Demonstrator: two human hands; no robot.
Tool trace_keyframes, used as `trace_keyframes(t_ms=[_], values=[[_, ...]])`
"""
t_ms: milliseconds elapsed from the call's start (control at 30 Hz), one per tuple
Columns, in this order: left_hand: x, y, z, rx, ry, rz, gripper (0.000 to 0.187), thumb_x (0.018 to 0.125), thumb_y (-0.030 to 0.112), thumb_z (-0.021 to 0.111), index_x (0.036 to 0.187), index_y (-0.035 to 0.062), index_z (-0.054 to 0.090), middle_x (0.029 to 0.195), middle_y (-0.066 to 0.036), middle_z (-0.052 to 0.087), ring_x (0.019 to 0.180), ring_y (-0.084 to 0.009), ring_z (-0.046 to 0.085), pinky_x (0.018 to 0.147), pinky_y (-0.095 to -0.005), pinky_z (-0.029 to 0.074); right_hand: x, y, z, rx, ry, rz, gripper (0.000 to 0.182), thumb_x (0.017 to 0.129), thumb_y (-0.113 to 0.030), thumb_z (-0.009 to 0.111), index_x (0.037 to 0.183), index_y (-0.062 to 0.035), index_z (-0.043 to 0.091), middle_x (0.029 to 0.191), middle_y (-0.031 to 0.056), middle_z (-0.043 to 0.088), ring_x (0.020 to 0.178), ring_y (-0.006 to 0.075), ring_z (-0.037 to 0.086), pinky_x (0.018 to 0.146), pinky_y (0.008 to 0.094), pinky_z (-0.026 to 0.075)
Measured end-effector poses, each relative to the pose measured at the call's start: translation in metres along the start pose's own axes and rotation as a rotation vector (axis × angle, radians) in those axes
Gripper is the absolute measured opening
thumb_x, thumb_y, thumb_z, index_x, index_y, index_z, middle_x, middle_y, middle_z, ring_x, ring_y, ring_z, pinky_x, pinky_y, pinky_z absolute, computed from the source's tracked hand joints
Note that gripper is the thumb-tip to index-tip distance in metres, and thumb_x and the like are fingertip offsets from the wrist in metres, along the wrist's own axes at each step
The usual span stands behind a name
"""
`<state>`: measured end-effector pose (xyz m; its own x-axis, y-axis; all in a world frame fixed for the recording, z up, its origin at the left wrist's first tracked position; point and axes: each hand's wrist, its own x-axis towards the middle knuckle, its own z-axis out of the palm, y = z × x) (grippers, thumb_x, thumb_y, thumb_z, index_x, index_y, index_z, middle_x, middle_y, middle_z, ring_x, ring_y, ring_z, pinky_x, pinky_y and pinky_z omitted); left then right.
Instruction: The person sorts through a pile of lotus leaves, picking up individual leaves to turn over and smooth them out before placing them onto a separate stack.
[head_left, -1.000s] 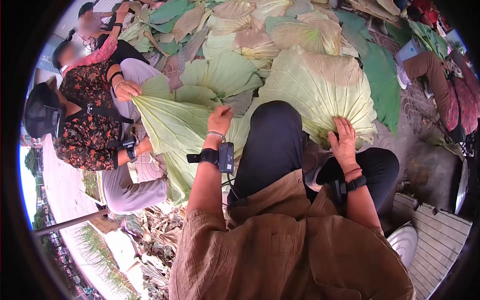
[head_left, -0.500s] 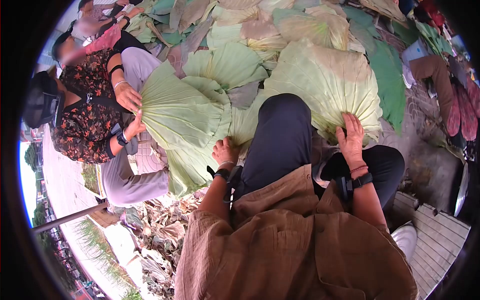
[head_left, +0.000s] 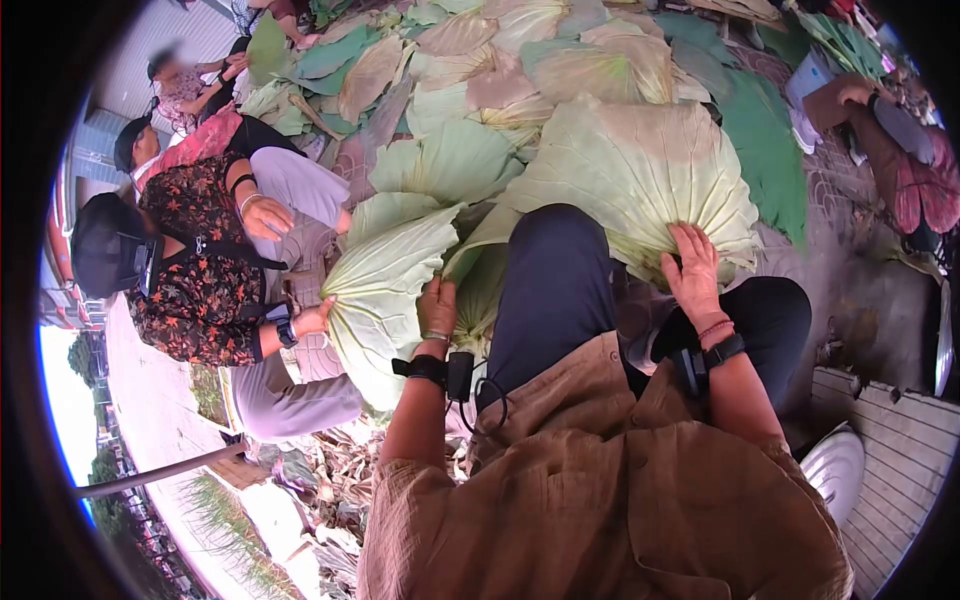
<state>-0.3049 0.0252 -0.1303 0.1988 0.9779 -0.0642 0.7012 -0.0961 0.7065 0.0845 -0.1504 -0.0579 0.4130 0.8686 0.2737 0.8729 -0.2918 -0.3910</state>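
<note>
A large pale green leaf (head_left: pixel 640 170) with a browned upper edge lies spread beyond my knees. My right hand (head_left: pixel 693 265) rests on its lower right part, fingers extended. Left of my raised knee, my left hand (head_left: pixel 437 305) is closed at the edge of a pale leaf (head_left: pixel 480 290); its fingertips are partly hidden, so what it grips is unclear. Just beside it, a co-worker's hand (head_left: pixel 315 318) holds another pale ribbed leaf (head_left: pixel 385 290) by its edge, tilted up. More leaves (head_left: pixel 445 160) lie behind these.
The co-worker in a flowered shirt (head_left: pixel 200 230) sits close on my left, with other people beyond. Overlapping green and brown leaves (head_left: pixel 600 75) cover the ground ahead. Dry scraps (head_left: pixel 340 480) lie at lower left. A slatted surface (head_left: pixel 910 470) is at lower right; another person sits at far right.
My left hand has shifted up slightly. The co-worker's leaf has tilted and moved toward my left hand, and one of their hands has let go of it. My right hand stays on the large leaf.
</note>
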Motion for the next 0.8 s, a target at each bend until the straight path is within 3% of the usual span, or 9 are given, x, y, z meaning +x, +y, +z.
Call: trace_keyframes(t_ms=[67,133,300,367,467,567,633,667,800], values=[[0.01,0.056,-0.031,-0.319,0.098,-0.091,0.028,0.09,0.024,0.051,0.109,0.0042,0.057,0.088,-0.01,0.06,0.069,-0.018,0.057,0.055,-0.0324,0.054,0.0,-0.001,-0.001,-0.005,0.004,-0.006,0.047,0.079,-0.024,0.06,0.123,-0.0096,0.051,0.126,0.0133,0.05,0.121,0.0325,0.04,0.102,0.0459,0.028],[0.027,0.095,-0.054,-0.673,0.197,0.001,0.024,0.092,0.02,0.05,0.108,0.0022,0.056,0.086,-0.004,0.056,0.072,-0.0092,0.054,0.049,-0.0259,0.052,-0.002,-0.002,-0.002,0.002,0.012,0.002,0.047,0.079,-0.024,0.061,0.122,-0.0094,0.051,0.127,0.0132,0.05,0.121,0.0326,0.04,0.102,0.046,0.028],[0.046,0.218,-0.11,-0.676,0.359,0.26,0.028,0.093,0.022,0.05,0.112,0.002,0.057,0.097,-0.005,0.058,0.079,-0.011,0.055,0.057,-0.0269,0.054,-0.002,-0.006,-0.008,-0.002,0.008,0.004,0.048,0.078,-0.025,0.062,0.122,-0.0094,0.051,0.127,0.0125,0.049,0.122,0.0331,0.039,0.102,0.0452,0.028],[0.043,0.266,-0.111,-0.724,0.499,0.46,0.029,0.094,0.02,0.05,0.116,0.0013,0.056,0.101,-0.007,0.058,0.083,-0.0121,0.056,0.065,-0.0279,0.055,-0.001,-0.006,-0.008,0.0,0.006,0.019,0.048,0.078,-0.025,0.062,0.122,-0.0095,0.051,0.127,0.0124,0.049,0.122,0.0329,0.039,0.102,0.0452,0.028],[0.036,0.312,-0.092,-0.774,0.522,0.582,0.029,0.094,0.015,0.049,0.118,0.0005,0.055,0.103,-0.007,0.059,0.087,-0.0123,0.056,0.073,-0.0285,0.054,0.0,-0.007,-0.013,0.015,-0.019,0.05,0.049,0.078,-0.027,0.062,0.123,-0.0105,0.051,0.128,0.0114,0.049,0.123,0.0324,0.039,0.103,0.0461,0.028],[0.025,0.331,-0.043,-0.397,0.333,0.687,0.027,0.09,0.01,0.055,0.115,0.0,0.057,0.105,-0.012,0.061,0.092,-0.0191,0.059,0.082,-0.0321,0.048,0.001,-0.003,-0.009,0.029,-0.056,0.063,0.049,0.079,-0.028,0.062,0.124,-0.0123,0.051,0.13,0.0102,0.048,0.125,0.0319,0.038,0.104,0.0483,0.026],[0.025,0.33,0.001,-0.301,0.207,0.845,0.029,0.086,0.009,0.058,0.115,0.0013,0.058,0.107,-0.016,0.061,0.096,-0.0279,0.059,0.085,-0.0357,0.046,0.0,-0.002,-0.01,0.035,-0.051,0.071,0.049,0.079,-0.028,0.062,0.124,-0.0121,0.051,0.13,0.0103,0.048,0.125,0.0318,0.038,0.104,0.0486,0.027],[0.024,0.327,0.024,-0.286,0.129,0.887,0.031,0.087,0.01,0.059,0.116,0.001,0.057,0.108,-0.016,0.061,0.098,-0.0265,0.058,0.088,-0.0334,0.044,0.0,-0.002,-0.009,0.041,-0.055,0.067,0.049,0.079,-0.028,0.062,0.124,-0.0119,0.051,0.13,0.0104,0.048,0.125,0.0317,0.038,0.104,0.0489,0.027],[0.014,0.294,0.106,0.001,-0.234,0.78,0.034,0.08,0.015,0.063,0.114,0.007,0.06,0.115,-0.017,0.057,0.106,-0.0336,0.053,0.092,-0.0382,0.043,0.001,-0.005,-0.015,0.047,-0.073,0.083,0.049,0.078,-0.028,0.063,0.123,-0.0115,0.052,0.13,0.0109,0.048,0.124,0.0318,0.038,0.103,0.0492,0.027]])
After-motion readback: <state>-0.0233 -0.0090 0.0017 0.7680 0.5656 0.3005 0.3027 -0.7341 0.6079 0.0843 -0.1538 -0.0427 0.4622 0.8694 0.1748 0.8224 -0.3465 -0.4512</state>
